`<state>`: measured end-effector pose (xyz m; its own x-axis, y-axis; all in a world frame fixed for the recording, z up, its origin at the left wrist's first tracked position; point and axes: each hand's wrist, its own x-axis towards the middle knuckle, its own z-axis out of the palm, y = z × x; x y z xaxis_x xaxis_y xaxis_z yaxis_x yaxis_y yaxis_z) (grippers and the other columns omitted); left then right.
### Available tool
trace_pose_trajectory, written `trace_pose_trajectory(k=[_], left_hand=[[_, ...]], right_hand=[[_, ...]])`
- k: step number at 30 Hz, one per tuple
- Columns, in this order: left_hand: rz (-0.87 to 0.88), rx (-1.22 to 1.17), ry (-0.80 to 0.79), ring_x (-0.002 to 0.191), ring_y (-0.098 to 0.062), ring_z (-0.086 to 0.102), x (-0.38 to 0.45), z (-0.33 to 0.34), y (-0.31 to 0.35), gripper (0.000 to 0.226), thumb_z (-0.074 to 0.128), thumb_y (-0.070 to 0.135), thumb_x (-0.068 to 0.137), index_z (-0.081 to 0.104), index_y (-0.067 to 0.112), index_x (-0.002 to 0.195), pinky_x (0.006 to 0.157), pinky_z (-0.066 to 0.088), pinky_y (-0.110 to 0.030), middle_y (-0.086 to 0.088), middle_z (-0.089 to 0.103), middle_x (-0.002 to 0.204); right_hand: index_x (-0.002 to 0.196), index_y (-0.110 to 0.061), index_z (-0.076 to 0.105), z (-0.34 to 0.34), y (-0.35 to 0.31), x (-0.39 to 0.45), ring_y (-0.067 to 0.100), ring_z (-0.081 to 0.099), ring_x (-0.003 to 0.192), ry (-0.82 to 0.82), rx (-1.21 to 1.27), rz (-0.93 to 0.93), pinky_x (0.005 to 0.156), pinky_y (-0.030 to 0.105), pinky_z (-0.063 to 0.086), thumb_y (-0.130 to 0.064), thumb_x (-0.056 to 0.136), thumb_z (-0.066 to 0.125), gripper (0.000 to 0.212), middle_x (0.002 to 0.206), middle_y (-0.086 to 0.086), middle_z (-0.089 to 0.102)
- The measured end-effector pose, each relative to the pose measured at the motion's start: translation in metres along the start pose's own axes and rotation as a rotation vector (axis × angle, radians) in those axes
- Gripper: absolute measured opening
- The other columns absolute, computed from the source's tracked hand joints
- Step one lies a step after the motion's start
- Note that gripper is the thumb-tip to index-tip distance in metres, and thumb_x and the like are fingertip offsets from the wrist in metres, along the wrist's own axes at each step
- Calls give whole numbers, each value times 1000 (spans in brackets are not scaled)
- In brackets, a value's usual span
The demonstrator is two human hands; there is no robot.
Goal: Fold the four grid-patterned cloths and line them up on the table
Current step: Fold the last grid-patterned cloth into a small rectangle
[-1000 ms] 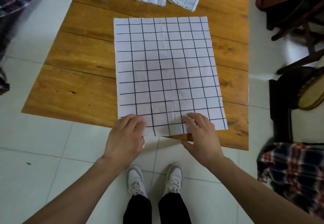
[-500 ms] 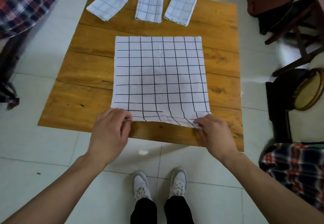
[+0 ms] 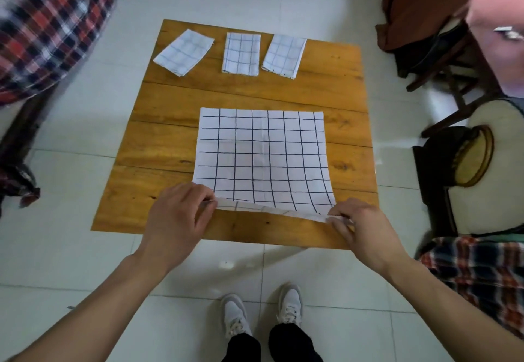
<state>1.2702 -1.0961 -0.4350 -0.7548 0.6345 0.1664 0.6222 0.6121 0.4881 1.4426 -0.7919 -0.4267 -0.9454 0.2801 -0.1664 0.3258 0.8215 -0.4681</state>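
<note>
Both hands pinching now, left hand (image 3: 177, 217) and right hand (image 3: 358, 230) lifting the big grid cloth's (image 3: 262, 157) near corners off the wooden table (image 3: 158, 146), folded cloths (image 3: 241, 53) lined up beyond, white tiled floor (image 3: 71, 254) below.

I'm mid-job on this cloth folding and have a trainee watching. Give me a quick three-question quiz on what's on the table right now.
1. How many cloths already lie folded along the table's far edge?
2. True or false: the open cloth still lies completely flat on the table.
3. Which part of the open cloth do the left hand and right hand pinch? A) the far corners B) the near corners C) the middle of the side edges

Key:
1. Three: left cloth, middle cloth, right cloth.
2. False: its near edge is lifted off the table.
3. B
</note>
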Motion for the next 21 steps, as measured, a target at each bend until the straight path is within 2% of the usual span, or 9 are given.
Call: trace_pose_trajectory(k=[3,7,11,13,15,18,21], left_hand=[[-5,1,25,80,-15,54,11,0,-11,19,48,33,95,61,19,92,72,45,-34,6,63,86],[-24,29,65,80,-16,56,34,7,-23,9,55,23,94,62,17,94,72,47,-35,4,64,89],[-76,49,43,83,-15,56,70,15,-31,5,58,19,94,62,17,95,75,38,-28,5,64,89],[-134,50,21,85,-15,56,88,18,-36,0,61,18,96,61,19,96,77,40,-32,6,63,91],[-199,66,6,85,-14,54,107,22,-44,5,63,22,94,61,19,98,75,45,-35,6,62,92],[-268,95,-29,84,-11,52,131,27,-55,7,60,24,94,60,20,100,72,43,-31,6,61,93],[-271,105,-45,82,-11,52,152,33,-62,4,59,22,94,58,21,99,73,45,-33,7,59,91]], right_hand=[[95,-21,70,-4,-4,20,10,57,80,58,-17,-2,72,24,43,-18,91,66,6,92,-8,66],[100,-19,70,-5,-6,58,12,61,79,116,10,9,73,29,51,-19,92,66,9,97,-4,65],[99,-17,69,-5,-1,100,15,63,75,167,24,-2,68,30,53,-17,92,67,8,91,-4,63],[97,-17,69,-2,5,123,15,63,73,161,38,2,65,33,55,-17,91,68,6,88,-4,62],[97,-18,68,0,14,146,14,62,73,147,46,9,64,37,56,-17,91,67,6,88,-3,63],[98,-17,68,1,27,173,15,62,76,126,77,33,65,37,57,-17,92,67,7,92,1,66],[99,-16,68,1,37,195,16,61,74,111,66,23,63,38,56,-17,92,66,7,92,1,66]])
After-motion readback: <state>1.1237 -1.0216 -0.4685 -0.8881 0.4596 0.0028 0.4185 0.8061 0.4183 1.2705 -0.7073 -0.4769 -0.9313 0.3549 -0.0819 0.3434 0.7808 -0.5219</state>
